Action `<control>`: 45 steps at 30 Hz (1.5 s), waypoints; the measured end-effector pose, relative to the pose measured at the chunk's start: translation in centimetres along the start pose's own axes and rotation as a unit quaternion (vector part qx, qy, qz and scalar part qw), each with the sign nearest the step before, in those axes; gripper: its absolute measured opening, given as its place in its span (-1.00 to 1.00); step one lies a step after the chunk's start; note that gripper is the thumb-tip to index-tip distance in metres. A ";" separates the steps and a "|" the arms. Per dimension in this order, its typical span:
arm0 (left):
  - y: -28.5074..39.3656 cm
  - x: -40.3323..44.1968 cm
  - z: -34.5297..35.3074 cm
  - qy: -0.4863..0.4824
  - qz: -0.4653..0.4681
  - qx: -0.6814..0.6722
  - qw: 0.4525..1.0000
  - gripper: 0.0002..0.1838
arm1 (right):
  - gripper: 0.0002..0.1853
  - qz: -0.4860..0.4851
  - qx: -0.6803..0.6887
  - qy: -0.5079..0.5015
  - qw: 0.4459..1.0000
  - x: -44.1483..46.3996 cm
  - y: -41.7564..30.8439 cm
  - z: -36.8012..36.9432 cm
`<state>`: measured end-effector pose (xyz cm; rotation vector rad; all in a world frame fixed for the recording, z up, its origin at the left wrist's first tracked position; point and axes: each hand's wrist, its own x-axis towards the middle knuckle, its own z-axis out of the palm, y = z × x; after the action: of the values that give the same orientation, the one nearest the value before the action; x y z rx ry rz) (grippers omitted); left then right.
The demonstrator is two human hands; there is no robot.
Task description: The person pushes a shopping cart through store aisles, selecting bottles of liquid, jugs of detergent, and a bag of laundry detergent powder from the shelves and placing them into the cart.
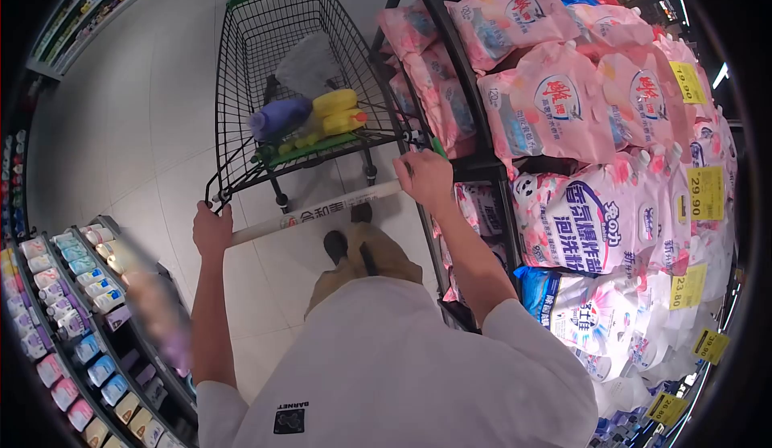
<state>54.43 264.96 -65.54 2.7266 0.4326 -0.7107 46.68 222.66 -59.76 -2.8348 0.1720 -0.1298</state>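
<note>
My left hand (212, 228) is wrapped round the left end of the white handle (322, 211) of a shopping cart. At the handle's right end, my right hand (425, 178) grips the same bar, close to the shelf frame. Ahead of the handle stretches the black wire basket of the shopping cart (227, 54), with green corner pieces. Inside it lie a purple bottle (280, 118), yellow bottles (336, 110) and a crumpled, pale translucent bag (308, 66). Several smaller items near the green seat strip are too unclear to name.
Close on the right, a shelf holds pink detergent bags (555, 98) and white-and-purple bags (567, 223), with yellow price tags (706, 194). Shelves of bottles (100, 287) stand at lower left, beside a blurred shape (153, 299). Pale floor tiles (153, 126) run along the aisle.
</note>
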 end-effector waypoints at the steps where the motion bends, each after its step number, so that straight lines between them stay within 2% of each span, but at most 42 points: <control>1: 0.8 1.1 -0.1 0.002 0.006 0.003 1.000 -0.45 | -0.77 -0.008 -0.007 0.007 1.000 1.2 0.6 0.6; 12: 8.9 13.4 -0.9 0.019 0.000 -0.014 1.000 -0.48 | -0.69 -0.017 0.010 0.056 0.998 14.8 5.8 5.2; 15: 11.0 16.6 -1.2 0.026 0.001 -0.009 1.000 -0.50 | -0.69 0.023 0.011 0.026 0.999 18.5 6.0 5.4; 21: 14.8 23.2 -2.1 0.014 -0.011 0.004 1.000 -0.53 | -0.69 -0.008 0.025 0.027 0.999 24.4 8.0 8.7; 24: 15.7 26.7 -2.0 0.068 0.006 0.004 0.998 -0.56 | -0.68 -0.014 0.028 0.034 0.999 27.2 8.4 9.6; 30: 19.4 32.9 -3.4 0.070 0.029 0.032 0.997 -0.62 | -0.72 -0.001 0.033 -0.008 0.999 32.2 9.2 11.3; 33: 20.3 36.0 -3.7 0.059 0.032 0.034 0.997 -0.62 | -0.80 0.011 0.092 -0.021 0.996 34.8 9.7 10.9; 34: 20.8 36.7 -3.8 0.058 0.034 0.031 0.997 -0.62 | -0.75 0.091 0.246 0.039 0.964 35.8 9.9 10.7; 35: 21.3 37.4 -4.0 0.091 0.058 0.041 0.993 -0.62 | -0.65 0.167 0.392 0.098 0.899 36.8 10.2 10.6; 37: 22.6 38.6 -3.9 0.122 0.086 0.048 0.988 -0.61 | -0.47 0.304 0.476 0.182 0.805 39.0 13.8 10.6; 39: 24.1 39.9 -3.4 0.196 0.254 0.073 0.944 -0.57 | -0.40 0.339 0.461 0.303 0.762 40.8 19.9 12.3; 41: 27.2 40.0 -2.7 0.170 0.326 0.004 0.930 -0.58 | -0.35 0.352 0.424 0.388 0.739 44.5 23.0 11.4; 42: 28.5 39.8 -1.9 0.161 0.358 -0.027 0.920 -0.59 | -0.35 0.354 0.419 0.394 0.737 46.3 23.8 10.5; 44: 32.0 38.7 -1.4 0.079 0.375 -0.119 0.916 -0.65 | -0.34 0.424 0.513 0.368 0.650 49.4 24.6 8.7; 45: 33.7 38.1 -2.0 0.034 0.378 -0.129 0.916 -0.67 | -0.34 0.428 0.508 0.373 0.649 50.8 24.9 9.1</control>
<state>99.06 242.99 -76.55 2.3745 -0.4779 -0.3097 95.27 194.97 -72.26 -1.2120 1.1456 -0.8443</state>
